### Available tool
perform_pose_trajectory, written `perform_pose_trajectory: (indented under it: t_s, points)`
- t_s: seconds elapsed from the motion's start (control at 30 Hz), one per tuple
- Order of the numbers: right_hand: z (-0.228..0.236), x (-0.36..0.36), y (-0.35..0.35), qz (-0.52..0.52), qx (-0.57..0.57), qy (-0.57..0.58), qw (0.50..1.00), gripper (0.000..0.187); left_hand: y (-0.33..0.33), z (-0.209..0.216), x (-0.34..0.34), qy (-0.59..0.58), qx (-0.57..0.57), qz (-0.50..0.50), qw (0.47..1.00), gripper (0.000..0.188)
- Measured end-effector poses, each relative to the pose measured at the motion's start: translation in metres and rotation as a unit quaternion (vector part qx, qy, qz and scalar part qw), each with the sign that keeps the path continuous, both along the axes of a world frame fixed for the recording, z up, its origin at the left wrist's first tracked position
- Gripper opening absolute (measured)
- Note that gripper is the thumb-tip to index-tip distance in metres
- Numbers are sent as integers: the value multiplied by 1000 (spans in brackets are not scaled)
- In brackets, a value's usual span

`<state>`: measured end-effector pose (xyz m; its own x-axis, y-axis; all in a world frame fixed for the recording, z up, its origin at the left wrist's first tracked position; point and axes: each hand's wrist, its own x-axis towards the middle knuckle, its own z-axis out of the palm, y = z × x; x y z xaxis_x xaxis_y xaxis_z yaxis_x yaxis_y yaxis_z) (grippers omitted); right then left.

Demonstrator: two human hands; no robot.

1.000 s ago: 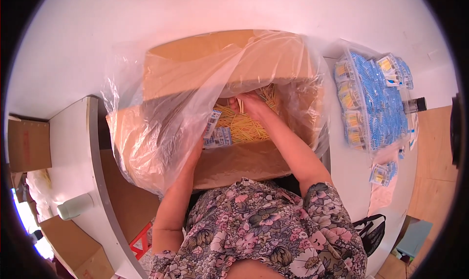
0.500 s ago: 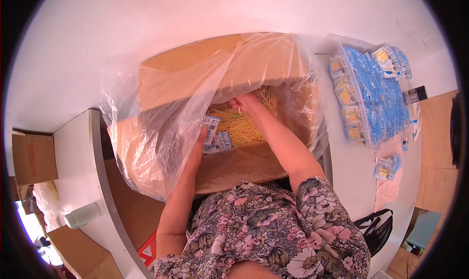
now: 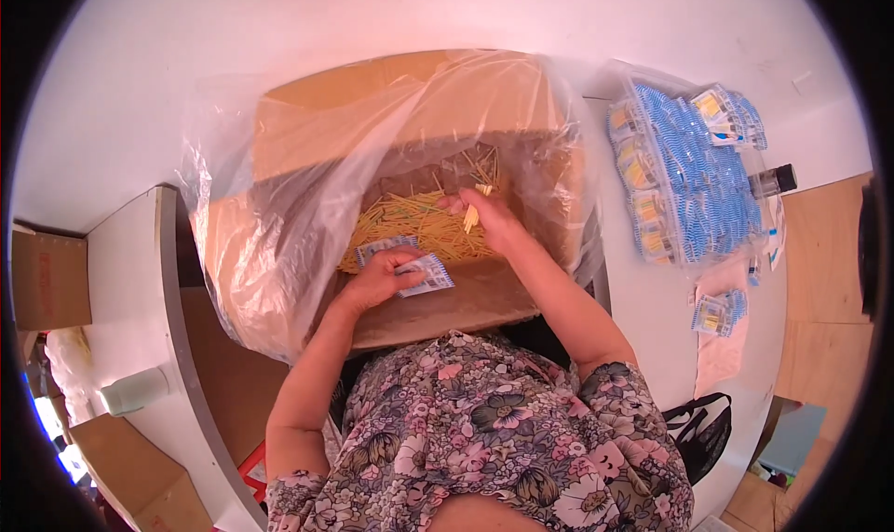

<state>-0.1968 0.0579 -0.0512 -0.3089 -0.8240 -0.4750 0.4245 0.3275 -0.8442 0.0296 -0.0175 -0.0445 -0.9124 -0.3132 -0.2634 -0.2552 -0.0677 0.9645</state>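
In front of me stands a large cardboard box [image 3: 391, 76] lined with a clear plastic bag [image 3: 270, 295]. Thin yellow sticks [image 3: 400, 217] lie in a loose heap inside. My left hand [image 3: 377, 279] is closed on a small flat blue-and-white packet [image 3: 430, 276], held over the box's near side. Another such packet [image 3: 382, 246] shows just beyond that hand; whether it is held too, I cannot tell. My right hand [image 3: 498, 223], above the heap, is closed round a small bunch of yellow sticks [image 3: 472, 214].
To the right, a clear plastic tub [image 3: 643, 239] holds many blue-edged packets [image 3: 694, 178]. A dark-capped jar [image 3: 773, 180] stands beside it. Nearer me, a few packets [image 3: 719, 313] lie on a pink cloth [image 3: 717, 369]. A pale green cup [image 3: 135, 392] lies on the left table.
My right hand has drawn back slightly from the heap, a bunch of sticks now showing in it. My left hand has turned inward with the packet, nearer the box's front.
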Motion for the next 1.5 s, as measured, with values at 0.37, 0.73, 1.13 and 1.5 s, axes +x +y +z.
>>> perform_pose_trajectory:
  t_s: [0.37, 0.73, 1.13, 1.5]
  points:
    - [29, 19, 49, 115, -124, 316, 934, 38, 46, 50, -62, 46, 124, 2, 991, 19]
    - [63, 15, 69, 66, -126, 429, 892, 21, 68, 40, -64, 111, -179, 15, 978, 16]
    - [29, 10, 85, 312, -19, 621, 719, 18, 37, 49, -27, 26, 135, 175, 975, 26]
    - [137, 13, 66, 107, -59, 97, 988, 19, 35, 61, -30, 108, -49, 132, 984, 11]
